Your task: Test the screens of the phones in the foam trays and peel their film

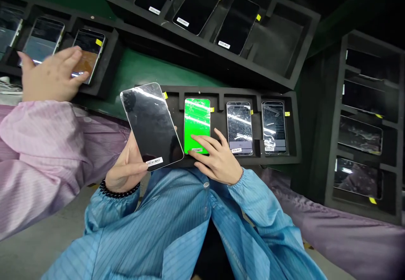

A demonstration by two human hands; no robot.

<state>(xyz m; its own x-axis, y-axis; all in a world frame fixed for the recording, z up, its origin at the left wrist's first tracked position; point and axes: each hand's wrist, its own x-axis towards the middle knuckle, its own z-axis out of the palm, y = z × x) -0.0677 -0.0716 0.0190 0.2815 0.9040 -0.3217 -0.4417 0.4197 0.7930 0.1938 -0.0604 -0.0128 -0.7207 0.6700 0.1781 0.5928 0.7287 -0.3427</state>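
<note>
My left hand (126, 168) is closed round the lower left of a dark-screened phone (152, 126), tilted, with a white barcode label at its bottom edge. My right hand (215, 157) has its fingers spread over the lower part of a phone with a bright green screen (197, 119), which lies in a black foam tray (275, 160). Right of it in the same tray lie a phone showing lines of text (239, 123) and another similar phone (274, 121). Yellow tabs stick out beside the phones.
Another person's hand (52, 75) in a pink sleeve touches a phone in a tray (110, 60) at the left. A tray of dark phones (202, 39) stands behind, another tray (332, 178) at the right. A second pink sleeve (348, 229) shows lower right.
</note>
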